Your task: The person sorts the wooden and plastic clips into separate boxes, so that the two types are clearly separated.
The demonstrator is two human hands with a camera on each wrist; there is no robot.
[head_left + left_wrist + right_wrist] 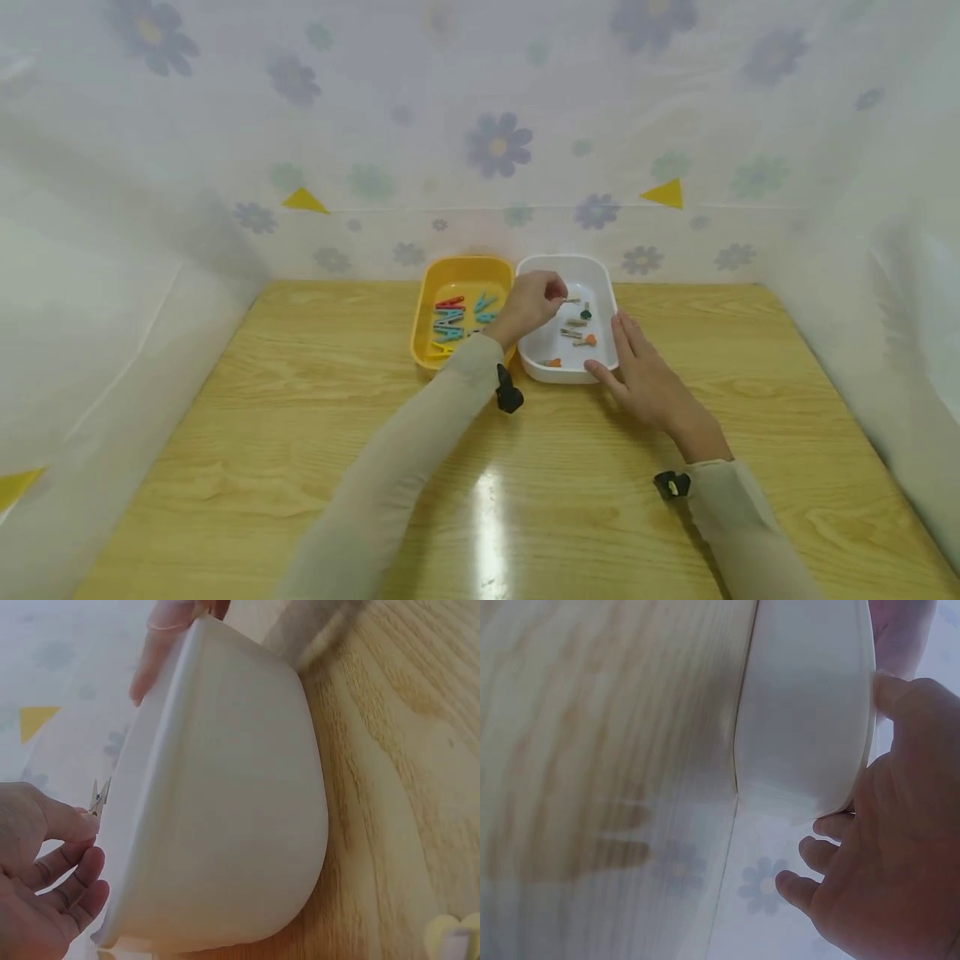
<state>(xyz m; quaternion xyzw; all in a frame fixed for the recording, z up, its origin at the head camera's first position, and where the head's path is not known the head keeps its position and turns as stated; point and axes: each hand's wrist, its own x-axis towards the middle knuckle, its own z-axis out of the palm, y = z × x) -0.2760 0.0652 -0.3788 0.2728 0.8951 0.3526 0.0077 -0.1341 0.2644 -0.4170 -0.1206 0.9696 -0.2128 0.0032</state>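
Note:
My left hand (531, 304) reaches over the white basin (570, 377) and pinches a small wooden clothespin (98, 799) between thumb and forefinger. Its legs point upward in the left wrist view. My right hand (651, 385) rests against the basin's right front corner, thumb at the front rim and fingers along the right side. Inside the basin lie several small wooden clothespins (576, 323), some with orange or dark green decorations. To the left stands the yellow basin (417, 333), with colored plastic clothespins (450, 319) in rows; my left forearm hides part of it.
Both basins stand side by side at the back of the wood-grain table (315, 433), close to a flower-patterned curtain (450, 100). White sheets hang at the left and right. Yellow triangles (666, 193) mark the back curtain.

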